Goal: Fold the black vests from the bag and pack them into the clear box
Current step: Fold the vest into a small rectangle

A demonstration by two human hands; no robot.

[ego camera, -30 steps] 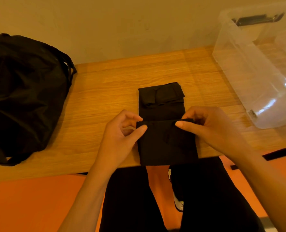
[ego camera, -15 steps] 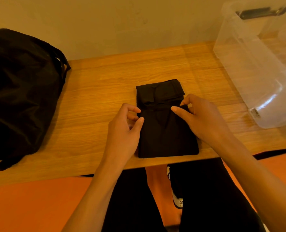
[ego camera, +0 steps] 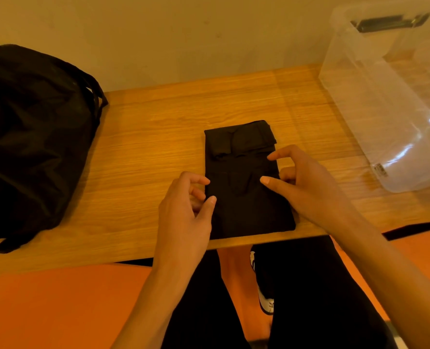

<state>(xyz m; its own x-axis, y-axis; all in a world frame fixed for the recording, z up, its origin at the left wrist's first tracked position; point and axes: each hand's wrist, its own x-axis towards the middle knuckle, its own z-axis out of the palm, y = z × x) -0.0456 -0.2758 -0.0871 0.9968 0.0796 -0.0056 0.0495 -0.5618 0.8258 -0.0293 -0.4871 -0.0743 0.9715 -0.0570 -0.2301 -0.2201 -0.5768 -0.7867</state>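
Black bag sits far left on the table. Your left hand is at the left edge of the folded vest, fingers loose, pinching nothing. The vest lies flat by the near table edge. Your right hand is spread, thumb on the cloth. The fold looks done; next, grip both sides and carry it to the clear box on the right.

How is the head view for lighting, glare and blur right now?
Head view: dim, warm orange cast; vest and bag read as near-featureless black, folds barely visible; white glare streaks on the clear box wall; left hand and right hand sharp, no motion blur.
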